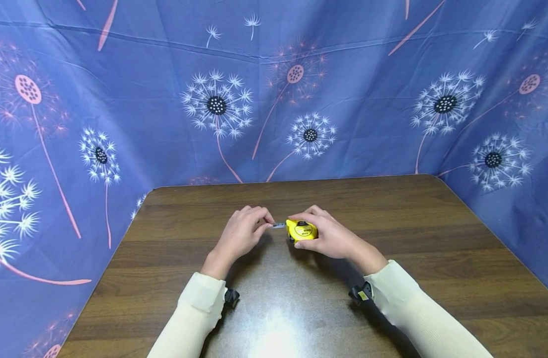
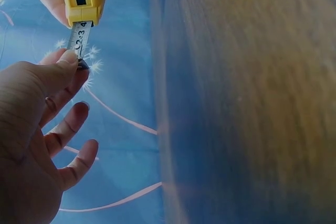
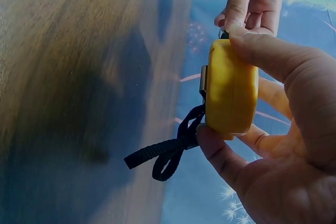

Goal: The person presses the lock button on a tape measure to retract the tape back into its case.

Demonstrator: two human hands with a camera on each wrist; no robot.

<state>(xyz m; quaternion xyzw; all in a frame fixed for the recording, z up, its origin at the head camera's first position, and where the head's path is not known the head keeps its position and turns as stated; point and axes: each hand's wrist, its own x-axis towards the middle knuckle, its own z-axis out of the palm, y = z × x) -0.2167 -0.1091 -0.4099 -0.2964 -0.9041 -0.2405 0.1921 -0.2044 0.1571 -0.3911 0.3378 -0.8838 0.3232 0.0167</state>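
A yellow tape measure (image 1: 302,230) is held above the wooden table by my right hand (image 1: 327,233), thumb on one side and fingers on the other. From its mouth a short length of metal blade (image 2: 80,38) sticks out, with low numbers showing in the left wrist view. My left hand (image 1: 244,231) pinches the blade's end between thumb and index finger; its other fingers are loosely bent. A black wrist strap (image 3: 173,153) hangs from the case in the right wrist view, beside a metal belt clip (image 3: 203,81).
The brown wooden table (image 1: 175,308) spreads under both hands, with a bright glare near its front. Behind and beside it hangs a blue cloth (image 1: 367,124) printed with dandelions. Small black devices (image 1: 231,297) sit at both wrists.
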